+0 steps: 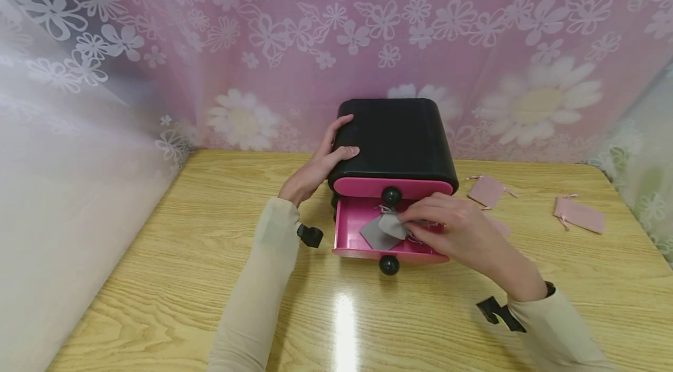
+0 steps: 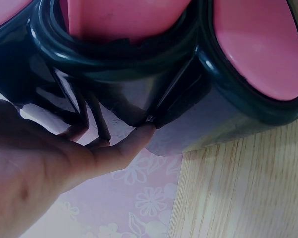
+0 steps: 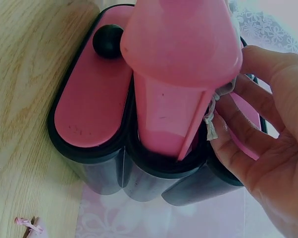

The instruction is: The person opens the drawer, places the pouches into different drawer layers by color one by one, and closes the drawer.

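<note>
A yellowish wood-grain desk (image 1: 200,232) carries a bright streak of reflected light toward the near side. On its right part lie two pale pink drawstring pouches (image 1: 579,214), apart from each other, and a third pouch (image 1: 500,226), mostly hidden. Behind the desk hangs a pink cloth (image 1: 368,39) printed with white flowers and large daisies; a whitish sheet (image 1: 63,202) covers the left side

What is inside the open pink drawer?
A grey pouch; another is pinched by the right hand, which partly covers the drawer at right. Whatever lies beneath is hidden.
</note>
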A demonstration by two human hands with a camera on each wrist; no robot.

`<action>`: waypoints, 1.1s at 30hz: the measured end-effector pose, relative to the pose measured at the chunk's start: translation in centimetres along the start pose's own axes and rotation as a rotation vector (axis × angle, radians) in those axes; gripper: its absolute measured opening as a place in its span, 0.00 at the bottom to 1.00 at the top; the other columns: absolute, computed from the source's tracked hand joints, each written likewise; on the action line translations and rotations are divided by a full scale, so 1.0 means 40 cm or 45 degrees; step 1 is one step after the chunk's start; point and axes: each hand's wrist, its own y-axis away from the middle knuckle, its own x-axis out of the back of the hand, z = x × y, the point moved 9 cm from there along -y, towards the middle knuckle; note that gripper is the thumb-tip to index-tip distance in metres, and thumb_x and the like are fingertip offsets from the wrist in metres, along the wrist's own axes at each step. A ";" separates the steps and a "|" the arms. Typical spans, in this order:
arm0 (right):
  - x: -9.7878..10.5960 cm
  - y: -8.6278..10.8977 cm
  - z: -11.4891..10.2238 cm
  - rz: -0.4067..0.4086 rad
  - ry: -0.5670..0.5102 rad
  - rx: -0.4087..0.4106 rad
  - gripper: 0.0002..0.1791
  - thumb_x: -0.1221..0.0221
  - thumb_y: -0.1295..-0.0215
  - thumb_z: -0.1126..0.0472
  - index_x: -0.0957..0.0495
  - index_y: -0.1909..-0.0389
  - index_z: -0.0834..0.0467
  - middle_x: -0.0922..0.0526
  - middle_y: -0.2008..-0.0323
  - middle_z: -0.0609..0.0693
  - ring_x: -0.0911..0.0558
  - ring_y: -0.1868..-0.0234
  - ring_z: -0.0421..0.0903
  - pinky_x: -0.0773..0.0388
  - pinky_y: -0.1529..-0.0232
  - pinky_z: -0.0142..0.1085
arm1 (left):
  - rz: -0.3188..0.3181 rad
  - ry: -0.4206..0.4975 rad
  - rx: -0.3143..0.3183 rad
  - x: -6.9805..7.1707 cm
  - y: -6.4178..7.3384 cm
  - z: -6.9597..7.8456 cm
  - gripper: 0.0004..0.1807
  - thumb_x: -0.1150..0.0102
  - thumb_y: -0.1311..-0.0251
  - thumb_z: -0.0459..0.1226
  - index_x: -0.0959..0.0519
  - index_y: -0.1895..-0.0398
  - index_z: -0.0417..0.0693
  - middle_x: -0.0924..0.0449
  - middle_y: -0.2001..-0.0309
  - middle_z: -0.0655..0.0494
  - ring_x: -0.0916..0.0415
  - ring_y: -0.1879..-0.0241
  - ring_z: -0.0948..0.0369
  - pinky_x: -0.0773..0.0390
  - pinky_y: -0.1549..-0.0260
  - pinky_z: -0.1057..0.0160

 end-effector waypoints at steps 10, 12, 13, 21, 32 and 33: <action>-0.006 -0.003 0.005 0.004 0.036 -0.021 0.23 0.22 0.60 0.72 0.11 0.60 0.52 0.11 0.62 0.44 0.15 0.61 0.40 0.22 0.56 0.21 | 0.003 0.000 -0.002 0.000 0.001 0.004 0.37 0.45 0.33 0.50 0.47 0.25 0.87 0.52 0.19 0.61 0.37 0.26 0.53 0.38 0.26 0.44; -0.006 -0.003 0.006 0.002 0.041 -0.025 0.22 0.22 0.59 0.72 0.11 0.60 0.52 0.11 0.62 0.44 0.15 0.61 0.41 0.22 0.56 0.22 | 0.003 0.001 -0.003 0.000 0.000 0.004 0.37 0.45 0.34 0.50 0.47 0.25 0.87 0.53 0.19 0.61 0.38 0.25 0.53 0.38 0.26 0.44; -0.007 -0.003 0.007 -0.001 0.041 -0.027 0.22 0.22 0.58 0.71 0.11 0.60 0.52 0.11 0.62 0.44 0.15 0.61 0.41 0.21 0.56 0.22 | 0.002 0.000 -0.003 0.000 0.000 0.004 0.37 0.45 0.34 0.50 0.47 0.25 0.87 0.53 0.19 0.61 0.38 0.25 0.53 0.38 0.26 0.44; 0.002 0.002 0.003 0.024 0.020 -0.008 0.21 0.44 0.27 0.43 0.11 0.61 0.53 0.11 0.62 0.44 0.15 0.61 0.41 0.22 0.57 0.23 | 0.009 -0.007 -0.006 0.000 -0.002 0.005 0.37 0.45 0.33 0.50 0.47 0.25 0.87 0.53 0.19 0.60 0.38 0.25 0.53 0.38 0.26 0.44; 0.012 0.017 -0.011 0.023 0.025 -0.056 0.26 0.47 0.27 0.38 0.10 0.61 0.53 0.10 0.64 0.44 0.19 0.69 0.38 0.31 0.70 0.20 | 0.008 0.001 -0.001 0.000 -0.001 0.002 0.37 0.45 0.33 0.50 0.47 0.25 0.87 0.52 0.20 0.60 0.38 0.25 0.53 0.38 0.26 0.44; 0.012 0.018 -0.013 0.021 0.026 -0.053 0.24 0.45 0.27 0.39 0.10 0.61 0.53 0.10 0.64 0.44 0.19 0.70 0.38 0.32 0.71 0.20 | 0.008 -0.001 0.000 0.000 0.000 0.002 0.37 0.45 0.33 0.50 0.47 0.25 0.87 0.52 0.19 0.61 0.38 0.25 0.53 0.39 0.26 0.43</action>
